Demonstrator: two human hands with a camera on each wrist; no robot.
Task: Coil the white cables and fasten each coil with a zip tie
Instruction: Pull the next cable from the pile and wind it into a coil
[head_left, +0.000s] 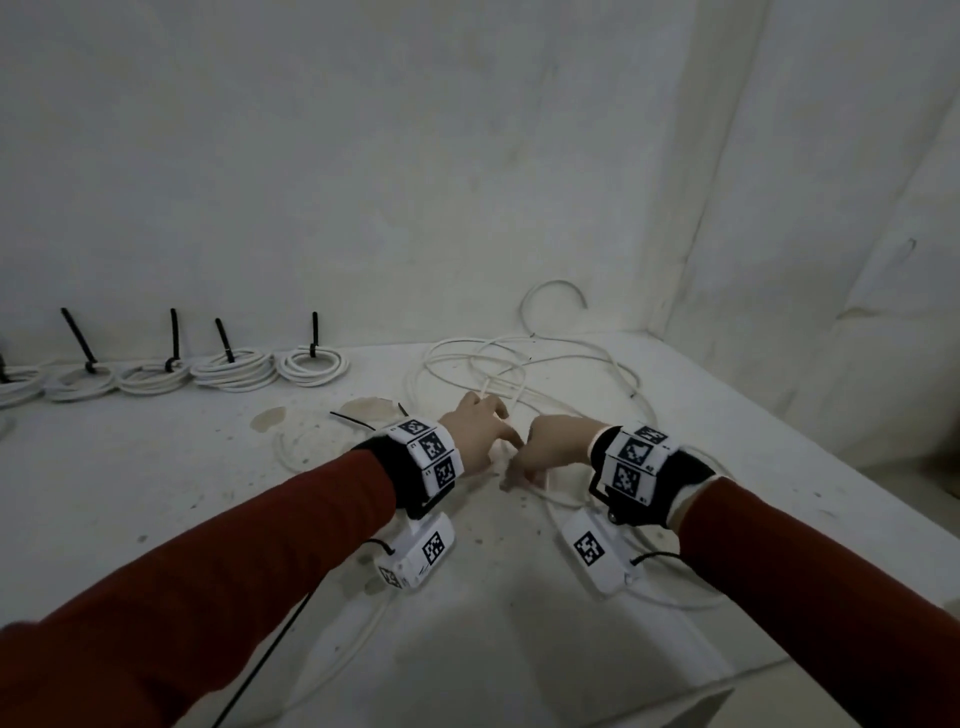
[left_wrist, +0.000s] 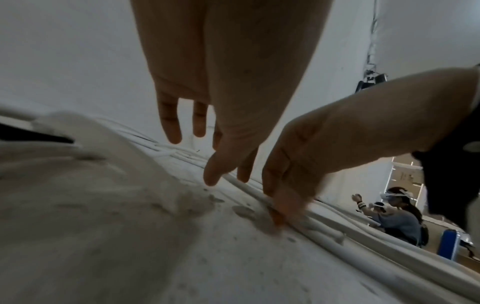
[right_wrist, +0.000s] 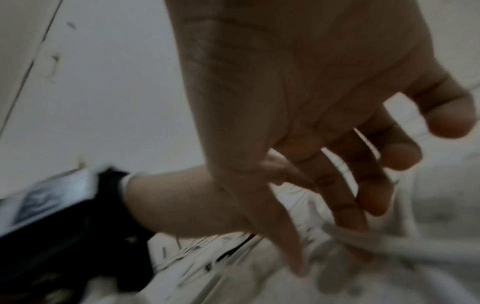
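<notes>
Loose white cable (head_left: 582, 349) lies in tangled loops on the white table (head_left: 156, 467), in front of both hands. My left hand (head_left: 475, 428) hovers over the tangle; its fingers (left_wrist: 172, 127) hang straight and hold nothing. Just to its right, my right hand (head_left: 545, 449) reaches down, and its straight fingertips (left_wrist: 280, 207) touch a cable strand (left_wrist: 324, 228) on the table. In the blurred right wrist view the strand (right_wrist: 402, 248) runs under the spread fingers (right_wrist: 348, 205). A loose black zip tie (head_left: 353, 420) lies left of my left wrist.
Several tied coils (head_left: 311, 366) with upright black zip ties (head_left: 314, 332) line the back left against the wall. The table's right edge (head_left: 831, 457) runs close to my right arm. Brown stains (head_left: 363, 408) mark the tabletop. Another person (left_wrist: 397, 214) sits far off.
</notes>
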